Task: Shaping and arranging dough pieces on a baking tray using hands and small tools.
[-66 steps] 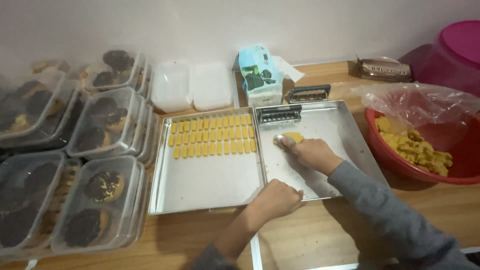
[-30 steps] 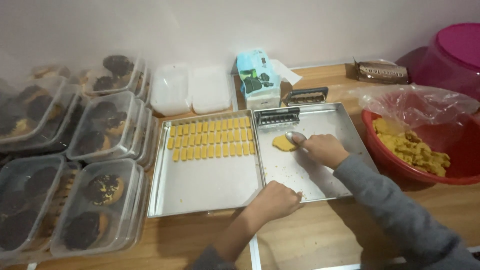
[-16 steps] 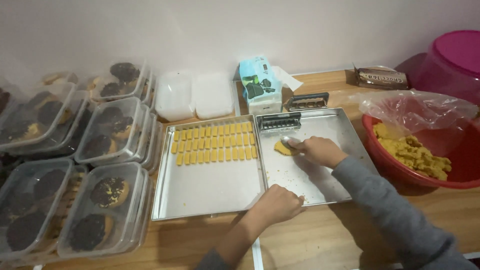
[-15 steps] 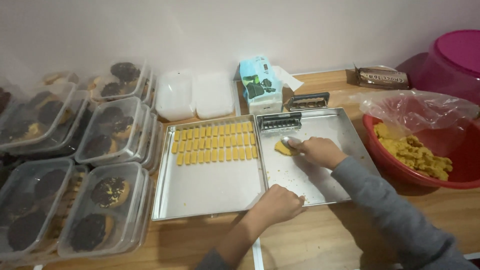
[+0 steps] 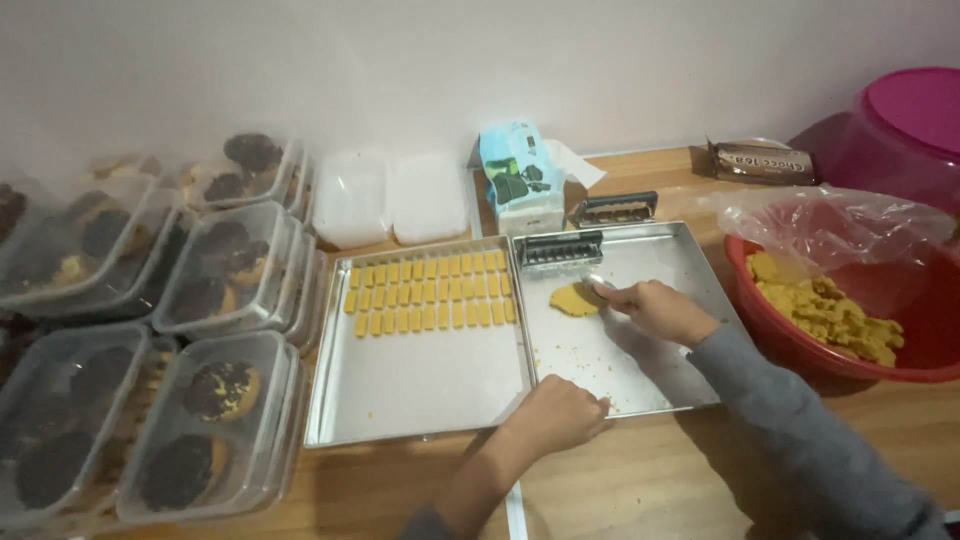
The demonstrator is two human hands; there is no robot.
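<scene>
On tray, right hand [image 5: 655,308] fingers pinching dough [image 5: 574,299]

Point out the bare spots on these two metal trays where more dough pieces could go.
The left metal tray is bare below the rows of small yellow dough rectangles, down to the left hand on its near edge. The right metal tray is bare behind the right hand, by the red bowl. Crowded: around the flat yellow dough patch.

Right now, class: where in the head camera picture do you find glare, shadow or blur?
Head view: soft glare on the shiny metal baking tray; the right hand casts a faint shadow on it; the clear plastic lidded tubs at the left edge look soft and stretched; the flat yellow dough piece is fairly sharp.
</scene>
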